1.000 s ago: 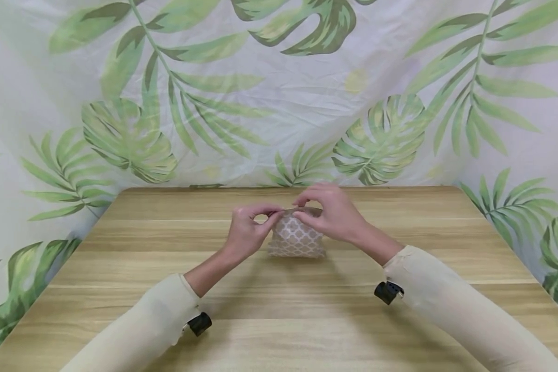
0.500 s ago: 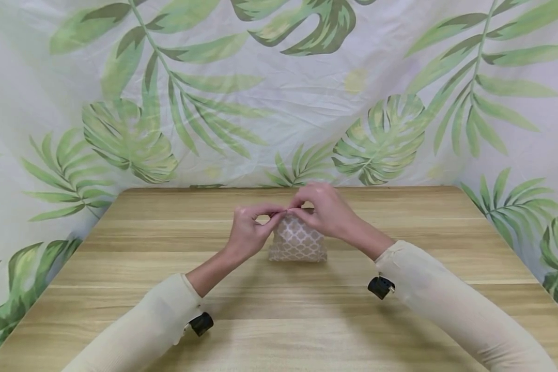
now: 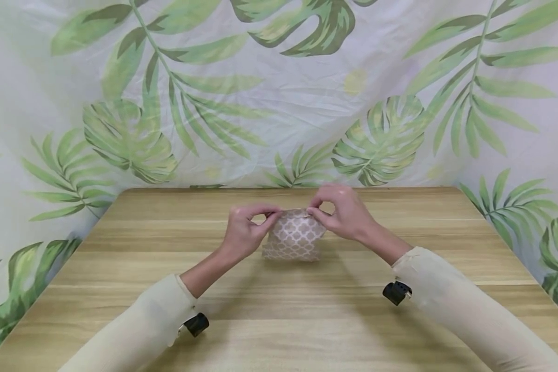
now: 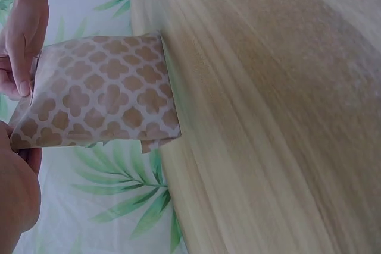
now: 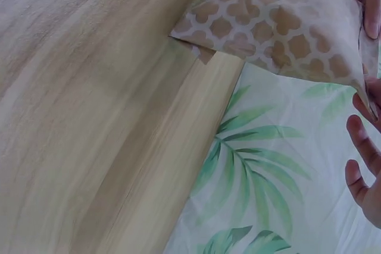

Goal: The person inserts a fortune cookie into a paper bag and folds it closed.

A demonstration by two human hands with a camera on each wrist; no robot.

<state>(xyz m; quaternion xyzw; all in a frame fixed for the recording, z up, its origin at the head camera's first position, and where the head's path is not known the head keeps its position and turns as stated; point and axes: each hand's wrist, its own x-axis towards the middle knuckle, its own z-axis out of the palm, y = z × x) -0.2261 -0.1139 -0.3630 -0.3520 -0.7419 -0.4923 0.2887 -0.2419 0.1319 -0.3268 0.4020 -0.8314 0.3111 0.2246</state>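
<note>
We see a small paper bag [image 3: 295, 236], brown with a white quatrefoil print, standing upright on the worktop [image 3: 279, 310]. It sits about midway between the left and right edges, closer to the far edge than the near one. Its bottom rests on the wood; the top rim is pulled taut between both hands.

Left hand [image 3: 244, 232]: thumb and forefinger pinch the left end of the bag's top rim, other fingers curled in. In the left wrist view the bag [image 4: 98, 96] fills the frame's upper left, folded base touching the worktop [image 4: 268, 117], and the far hand holds the opposite end of the rim.

Right hand [image 3: 346, 214]: fingers curled, pinching the right end of the rim. In the right wrist view the bag [image 5: 274, 22] has its bottom corner on the worktop [image 5: 89, 117], with the right hand's fingers [image 5: 364, 1] at the frame's top right, on the rim.

Both forearms are in cream sleeves [image 3: 139, 336], each with a small black camera unit [image 3: 196, 324] at the wrist.

A leaf-print cloth [image 3: 279, 93] hangs behind the far edge and down both sides of the worktop.
</note>
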